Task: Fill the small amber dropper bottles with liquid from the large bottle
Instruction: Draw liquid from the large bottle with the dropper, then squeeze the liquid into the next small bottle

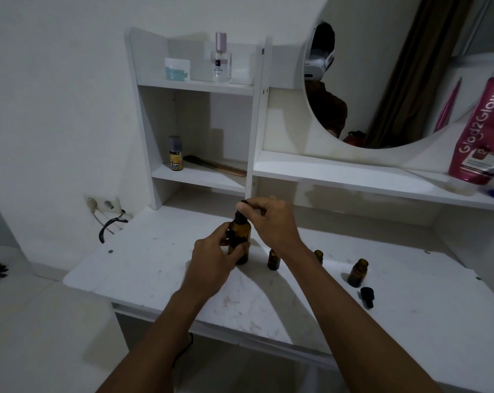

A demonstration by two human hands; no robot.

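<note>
Large bottle [241, 239] stands upright on the desk [155, 265], its body gripped by the curled left hand [211, 259]. The right hand [274, 222] pinches the black cap [242, 206] directly above that grip. Judged step: uncapping, before any filling. Open small bottles [357, 273] stand right of the grip. Next: lift the cap straight up, with the lower grip firm and the bottle vertical.

Dim grey-blue indoor light, low contrast, some grain. Soft overlapping arm shadows spread over the counter [143, 259] toward the camera, with a brighter patch right of the wrists. The large bottle [243, 234] reads almost black. Wide-angle bowing: the shelf unit [196, 86] leans. The pink tube [478, 131] at the right edge is stretched and blurred. The centre is fairly sharp.
</note>
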